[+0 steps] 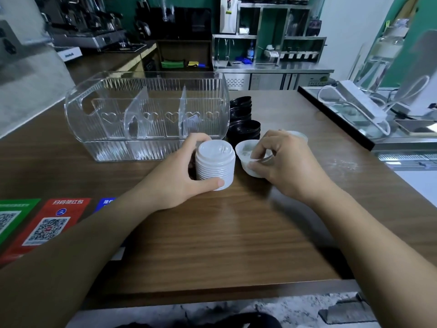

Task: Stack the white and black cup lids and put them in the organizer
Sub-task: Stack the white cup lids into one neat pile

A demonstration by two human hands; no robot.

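A tall stack of white cup lids (216, 162) stands upright on the wooden counter, and my left hand (186, 171) grips it with thumb in front and fingers behind. Just to its right lie upturned white lids (244, 150); my right hand (281, 159) pinches the rim of one of them. Another white lid (298, 134) peeks out behind that hand. Two piles of black lids (243, 119) sit behind, against the right end of the clear ribbed organizer (146, 119), whose divided compartments hold nothing.
QR-code signs (47, 226) lie flat at the counter's left front. A sunken steel work area with a power strip and cables (354, 102) borders the counter on the right. Coffee machines (89, 27) and steel shelving stand far behind.
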